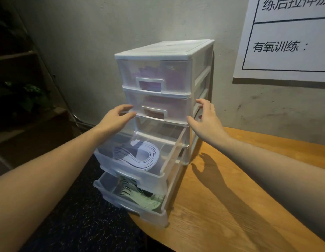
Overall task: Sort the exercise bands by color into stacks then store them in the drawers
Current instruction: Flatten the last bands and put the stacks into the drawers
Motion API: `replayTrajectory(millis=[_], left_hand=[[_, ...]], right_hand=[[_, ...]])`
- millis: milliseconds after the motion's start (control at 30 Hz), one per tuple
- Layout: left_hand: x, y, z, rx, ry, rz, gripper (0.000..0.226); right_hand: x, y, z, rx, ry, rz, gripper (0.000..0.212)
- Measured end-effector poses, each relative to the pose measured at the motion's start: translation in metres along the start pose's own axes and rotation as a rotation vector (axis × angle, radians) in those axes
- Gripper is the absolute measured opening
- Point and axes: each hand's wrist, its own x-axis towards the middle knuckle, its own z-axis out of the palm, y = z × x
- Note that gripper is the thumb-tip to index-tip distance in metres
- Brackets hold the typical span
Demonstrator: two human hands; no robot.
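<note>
A white plastic drawer unit [165, 50] with clear drawers stands on the wooden table [221, 206]. The top drawer [152, 75] is pushed in and shows purple bands inside. The second drawer [158, 108] is nearly flush, and my left hand [116, 118] touches its left front corner with relaxed fingers. My right hand [205, 120] is spread beside its right front corner, against the unit's frame. The third drawer [132, 164] is pulled out and holds a coil of lilac bands [140, 155]. The bottom drawer [121, 199] is also pulled out, with green bands [145, 199] in it.
The unit sits at the table's left edge, and the open drawers overhang a dark speckled floor [76, 224]. A grey wall [94, 33] rises behind, with a white printed poster [289, 42] at the upper right. Dark shelving and a plant [25, 95] stand at the left.
</note>
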Motion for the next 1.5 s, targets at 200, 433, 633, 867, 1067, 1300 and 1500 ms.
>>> replayTrajectory(millis=[200, 433, 633, 867, 1067, 1300, 1500], left_hand=[[-0.067, -0.018, -0.023, 0.065, -0.048, 0.062, 0.061], [-0.122, -0.056, -0.028, 0.184, 0.016, -0.096, 0.110], [-0.127, -0.060, -0.016, -0.053, 0.063, -0.230, 0.116], [-0.098, -0.058, 0.004, -0.137, 0.071, -0.286, 0.131], [-0.061, -0.056, 0.027, -0.232, 0.017, -0.297, 0.106], [-0.015, -0.045, 0.046, -0.227, 0.046, -0.318, 0.091], [0.017, -0.056, 0.057, -0.356, 0.033, -0.378, 0.117]], right_hand=[[-0.049, -0.009, 0.014, 0.037, -0.050, -0.126, 0.038], [-0.108, -0.023, 0.030, -0.114, -0.404, -0.269, 0.061], [-0.116, -0.026, 0.040, -0.321, -0.334, -0.316, 0.080], [-0.097, -0.010, 0.041, -0.209, -0.218, -0.162, 0.101], [-0.064, 0.019, 0.038, -0.095, -0.173, 0.002, 0.112], [-0.026, 0.037, 0.036, 0.059, -0.193, 0.091, 0.107], [-0.007, 0.046, 0.040, 0.102, -0.092, 0.109, 0.088]])
